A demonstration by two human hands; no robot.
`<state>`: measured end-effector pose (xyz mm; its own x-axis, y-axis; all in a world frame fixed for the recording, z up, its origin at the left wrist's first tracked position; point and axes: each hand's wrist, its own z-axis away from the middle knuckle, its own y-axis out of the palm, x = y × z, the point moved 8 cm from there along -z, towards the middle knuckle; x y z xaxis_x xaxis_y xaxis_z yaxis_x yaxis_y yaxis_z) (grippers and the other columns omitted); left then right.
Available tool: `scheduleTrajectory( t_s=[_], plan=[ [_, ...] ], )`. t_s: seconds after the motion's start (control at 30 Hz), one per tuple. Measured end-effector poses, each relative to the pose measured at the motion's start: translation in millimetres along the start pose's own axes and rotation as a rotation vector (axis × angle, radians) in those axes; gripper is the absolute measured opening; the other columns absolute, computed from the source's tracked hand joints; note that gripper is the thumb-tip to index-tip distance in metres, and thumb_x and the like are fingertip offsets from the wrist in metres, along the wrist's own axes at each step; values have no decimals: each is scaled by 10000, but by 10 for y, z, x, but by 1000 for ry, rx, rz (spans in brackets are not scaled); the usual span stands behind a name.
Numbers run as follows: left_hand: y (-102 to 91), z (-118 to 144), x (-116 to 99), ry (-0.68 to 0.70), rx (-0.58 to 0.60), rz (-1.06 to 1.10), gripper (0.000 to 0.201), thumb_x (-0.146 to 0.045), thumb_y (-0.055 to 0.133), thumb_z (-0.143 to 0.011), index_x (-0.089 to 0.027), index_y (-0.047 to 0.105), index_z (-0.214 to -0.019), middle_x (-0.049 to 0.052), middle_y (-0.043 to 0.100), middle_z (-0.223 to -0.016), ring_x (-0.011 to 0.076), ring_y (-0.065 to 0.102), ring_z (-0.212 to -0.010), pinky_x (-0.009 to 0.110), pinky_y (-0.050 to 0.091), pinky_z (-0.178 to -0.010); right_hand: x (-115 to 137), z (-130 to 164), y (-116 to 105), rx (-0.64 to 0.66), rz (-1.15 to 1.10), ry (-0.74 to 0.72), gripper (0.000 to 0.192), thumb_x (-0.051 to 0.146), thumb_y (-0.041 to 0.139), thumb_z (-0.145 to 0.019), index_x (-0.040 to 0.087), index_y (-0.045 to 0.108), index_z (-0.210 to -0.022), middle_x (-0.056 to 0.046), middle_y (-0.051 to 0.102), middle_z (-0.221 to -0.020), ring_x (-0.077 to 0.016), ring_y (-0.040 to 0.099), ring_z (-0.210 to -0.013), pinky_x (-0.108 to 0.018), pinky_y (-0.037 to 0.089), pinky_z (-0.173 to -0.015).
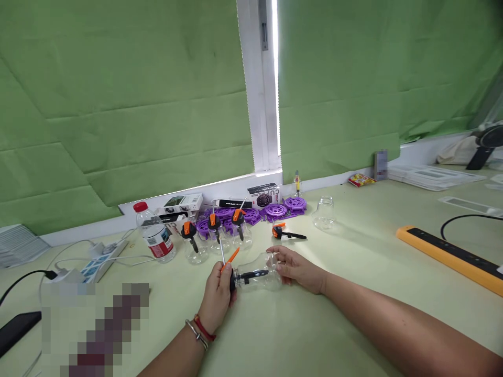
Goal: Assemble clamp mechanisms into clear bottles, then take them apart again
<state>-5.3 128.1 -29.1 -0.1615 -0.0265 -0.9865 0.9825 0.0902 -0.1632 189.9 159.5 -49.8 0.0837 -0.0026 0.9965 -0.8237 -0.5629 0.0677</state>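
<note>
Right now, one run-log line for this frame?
left hand: grips pump head | right hand: holds clear bottle lying sideways | table

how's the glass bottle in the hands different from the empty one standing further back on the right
The held bottle lies on its side between the left hand and right hand; the far bottle stands upright, untouched. The held bottle has a black and orange pump head at its neck; the far bottle's mouth is open. Both are small, clear and look empty.

water bottle (154, 234) left of jars (214, 242) | power strip (451, 257) far right | boxes (220, 201) behind jars
</note>
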Motion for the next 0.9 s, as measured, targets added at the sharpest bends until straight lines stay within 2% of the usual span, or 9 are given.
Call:
scheduleTrajectory(
  t_s=[0.1,0.2,0.27,0.37,0.43,0.53,0.67,0.8,0.9],
  plan=[
    [5,-3,-3,1,1,-20,379,-598,425,-805,-228,397,-728,-98,365,-486,80,370,-346,199,262,-316,4,-8,-24,-40,109,-10,548,546,550,-811,212,452,-1234,-39,549,-915,-98,499,-612,-251,395,-541],
    [14,-15,12,-1,8,-29,381,-599,398,-822,-231,371,-725,-103,364,-475,82,364,-339,195,265,-312,32,0,-26,-52,214,-24,561,579,493,-827,211,477,-1250,-65,529,-1025,-99,475,-632,-289,429,-604],
    [26,-22,24,-3,24,-29,383,-600,396,-824,-231,366,-726,-102,375,-483,79,367,-341,193,264,-313,34,7,-22,-43,214,-27,591,578,489,-827,230,435,-1302,-78,491,-1122,-95,470,-649,-307,444,-654],
    [38,-25,36,-9,44,-23,388,-604,408,-816,-228,372,-729,-101,379,-495,76,376,-344,191,260,-314,39,11,2,3,90,-74,751,496,651,-751,270,295,-1373,-81,447,-1196,-110,500,-773,-311,448,-751],
    [34,-22,40,-15,41,-13,387,-603,411,-813,-227,378,-731,-101,375,-493,77,380,-348,190,258,-315,48,11,20,38,8,-113,844,406,761,-662,286,287,-1350,-79,427,-1226,-130,507,-876,-312,441,-799],
    [17,-13,30,-9,23,-9,378,-593,410,-820,-228,371,-731,-103,366,-489,74,370,-345,189,264,-316,48,7,19,36,-29,-114,758,355,794,-629,272,381,-1260,-74,452,-1209,-144,504,-930,-312,431,-819],
    [16,0,17,-4,22,-8,367,-586,396,-832,-229,376,-747,-102,371,-480,77,367,-337,190,265,-315,52,2,29,28,-12,-78,628,435,699,-731,235,406,-1250,-91,498,-1161,-156,512,-934,-323,429,-812],
    [1,-10,32,-17,-2,33,365,-585,395,-832,-228,387,-758,-96,384,-468,86,374,-346,192,257,-309,62,1,5,0,146,-104,632,535,552,-815,218,382,-1334,-97,484,-1181,-163,495,-928,-342,415,-843],
    [0,-25,47,-19,-7,54,363,-580,404,-830,-226,389,-752,-97,377,-452,88,371,-345,195,255,-311,43,5,-35,-15,282,-118,684,559,544,-805,221,376,-1376,-104,403,-1281,-182,470,-958,-342,411,-855]
  ],
)
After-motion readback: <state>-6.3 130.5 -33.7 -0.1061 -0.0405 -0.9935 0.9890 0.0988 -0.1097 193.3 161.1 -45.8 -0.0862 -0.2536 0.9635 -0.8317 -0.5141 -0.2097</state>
